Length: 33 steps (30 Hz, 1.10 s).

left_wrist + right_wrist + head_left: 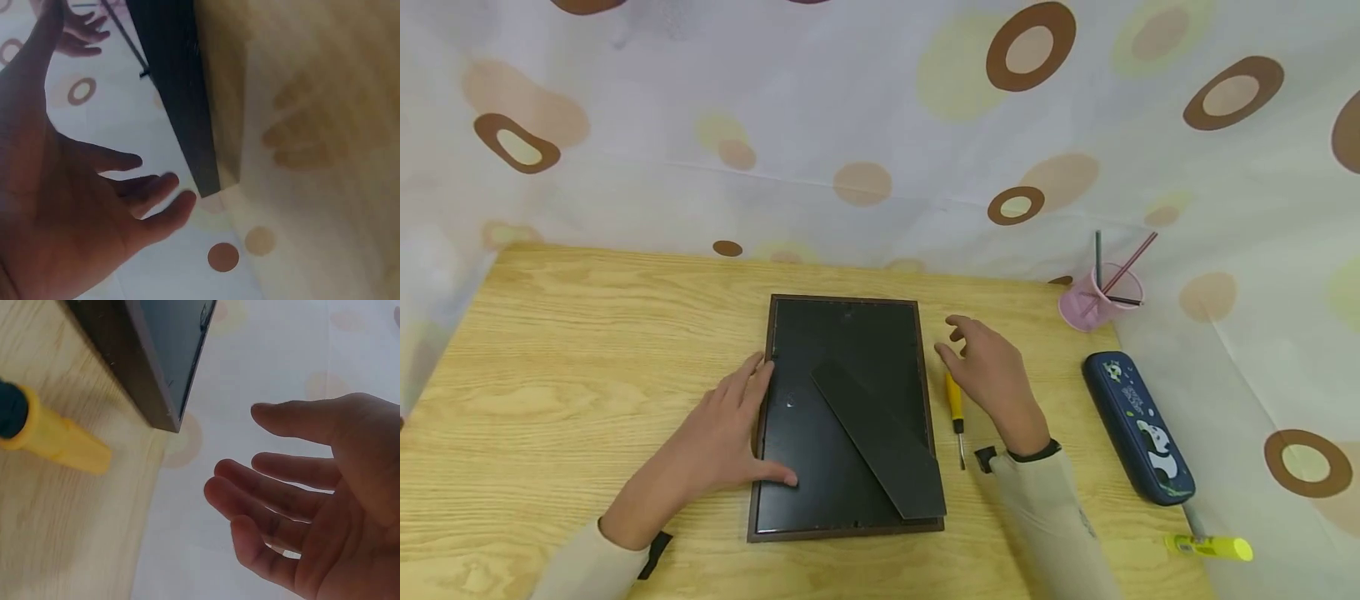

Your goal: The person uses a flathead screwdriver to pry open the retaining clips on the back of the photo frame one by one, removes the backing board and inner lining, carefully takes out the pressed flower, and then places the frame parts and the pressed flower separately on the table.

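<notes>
A dark picture frame (838,333) lies face down on the wooden table, its black back up. A black stand leg (883,450) slants across that back toward the lower right corner. My left hand (718,437) is spread along the frame's left side, its thumb reaching over the back near the lower left. To the right of the frame, my right hand (996,375) is held above the table with loosely bent fingers and nothing in them. Partly beneath it in the head view is a yellow-handled screwdriver (955,404), whose handle (69,440) also shows in the right wrist view.
A pink cup (1078,308) with thin pencils stands at the back right corner. A dark blue panda pencil case (1138,429) lies along the right edge, with a yellow marker (1210,547) nearer the front. Patterned cloth (865,225) borders the table behind and to the right.
</notes>
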Motion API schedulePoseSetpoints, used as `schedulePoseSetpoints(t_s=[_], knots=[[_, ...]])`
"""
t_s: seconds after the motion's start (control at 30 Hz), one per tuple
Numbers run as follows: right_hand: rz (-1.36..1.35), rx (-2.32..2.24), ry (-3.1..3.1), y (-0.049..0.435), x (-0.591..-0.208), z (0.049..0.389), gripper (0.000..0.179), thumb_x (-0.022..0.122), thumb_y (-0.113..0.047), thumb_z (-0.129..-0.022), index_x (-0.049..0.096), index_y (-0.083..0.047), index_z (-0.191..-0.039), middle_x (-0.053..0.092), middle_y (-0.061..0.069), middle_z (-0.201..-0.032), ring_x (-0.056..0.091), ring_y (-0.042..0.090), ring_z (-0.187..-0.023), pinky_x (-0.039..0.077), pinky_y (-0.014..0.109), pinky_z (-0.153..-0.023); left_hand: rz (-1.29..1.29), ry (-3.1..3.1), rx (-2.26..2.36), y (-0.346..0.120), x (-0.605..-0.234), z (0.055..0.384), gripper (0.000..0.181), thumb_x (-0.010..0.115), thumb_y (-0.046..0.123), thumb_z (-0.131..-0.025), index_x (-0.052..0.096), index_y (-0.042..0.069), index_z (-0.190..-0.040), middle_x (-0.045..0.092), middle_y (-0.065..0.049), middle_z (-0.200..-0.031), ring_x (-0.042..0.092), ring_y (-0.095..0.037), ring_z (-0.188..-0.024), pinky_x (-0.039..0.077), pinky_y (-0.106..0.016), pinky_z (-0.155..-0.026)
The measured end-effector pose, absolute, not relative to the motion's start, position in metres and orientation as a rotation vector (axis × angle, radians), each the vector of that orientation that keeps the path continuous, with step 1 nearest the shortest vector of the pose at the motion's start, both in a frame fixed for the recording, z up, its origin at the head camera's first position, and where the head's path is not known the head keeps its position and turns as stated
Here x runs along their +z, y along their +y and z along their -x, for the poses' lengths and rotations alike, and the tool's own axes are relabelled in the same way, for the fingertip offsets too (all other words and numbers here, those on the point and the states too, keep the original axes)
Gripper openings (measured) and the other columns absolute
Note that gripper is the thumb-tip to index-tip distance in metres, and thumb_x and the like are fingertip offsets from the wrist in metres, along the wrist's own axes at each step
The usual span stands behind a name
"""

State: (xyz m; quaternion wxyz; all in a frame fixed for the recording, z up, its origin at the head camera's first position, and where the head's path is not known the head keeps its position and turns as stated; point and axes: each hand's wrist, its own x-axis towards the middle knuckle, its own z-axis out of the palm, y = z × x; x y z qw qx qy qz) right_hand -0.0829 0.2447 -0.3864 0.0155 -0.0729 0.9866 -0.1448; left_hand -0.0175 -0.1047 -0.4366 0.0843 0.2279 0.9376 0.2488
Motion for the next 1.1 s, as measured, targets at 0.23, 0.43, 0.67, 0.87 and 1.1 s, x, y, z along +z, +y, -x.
schedulePoseSetpoints(t_s=[0.23,0.43,0.67,0.87,1.1], knots=[[0.153,-0.448,2.981,0.258,-0.393,0.082,0.061,0.071,-0.034,-0.094,0.052,0.0,-0.141,0.069,0.019,-0.116,0.068,0.033,-0.09,0.056,0.048,-0.072,-0.666,2.73,0.695,-0.103,-0.448,-0.012,0.157,0.079,0.083,-0.048,0.011,-0.008,-0.156,0.001,-0.025,-0.165,0.01,-0.044,-0.15,0.022,-0.063,-0.114],[0.048,-0.454,2.895,0.265,-0.402,0.08,0.072,0.068,-0.045,-0.093,0.047,0.002,-0.144,0.069,0.019,-0.11,0.067,0.032,-0.089,0.055,0.051,-0.075,-0.618,2.7,0.74,-0.1,-0.451,-0.03,0.159,0.081,0.082,-0.049,0.006,-0.008,-0.157,-0.001,-0.026,-0.164,0.007,-0.046,-0.15,0.019,-0.063,-0.115],[-0.022,-0.435,2.831,0.271,-0.414,0.078,0.073,0.068,-0.05,-0.092,0.051,0.003,-0.139,0.07,0.012,-0.092,0.063,0.022,-0.069,0.053,0.041,-0.06,-0.598,2.694,0.763,-0.099,-0.453,-0.044,0.159,0.08,0.082,-0.048,0.007,-0.007,-0.157,0.002,-0.026,-0.164,0.009,-0.044,-0.15,0.018,-0.062,-0.115],[-0.057,-0.428,2.775,0.275,-0.419,0.078,0.07,0.068,-0.052,-0.091,0.055,0.004,-0.132,0.066,0.009,-0.079,0.055,0.02,-0.058,0.043,0.033,-0.051,-0.628,2.739,0.713,-0.1,-0.453,-0.05,0.157,0.082,0.079,-0.048,0.009,-0.008,-0.156,0.007,-0.027,-0.164,0.012,-0.044,-0.15,0.019,-0.062,-0.114],[-0.039,-0.45,2.753,0.278,-0.426,0.078,0.062,0.066,-0.05,-0.093,0.059,0.003,-0.124,0.07,0.014,-0.094,0.061,0.023,-0.071,0.05,0.038,-0.062,-0.631,2.753,0.682,-0.1,-0.453,-0.051,0.154,0.085,0.074,-0.051,0.009,-0.009,-0.156,0.009,-0.029,-0.163,0.013,-0.044,-0.15,0.02,-0.062,-0.114]])
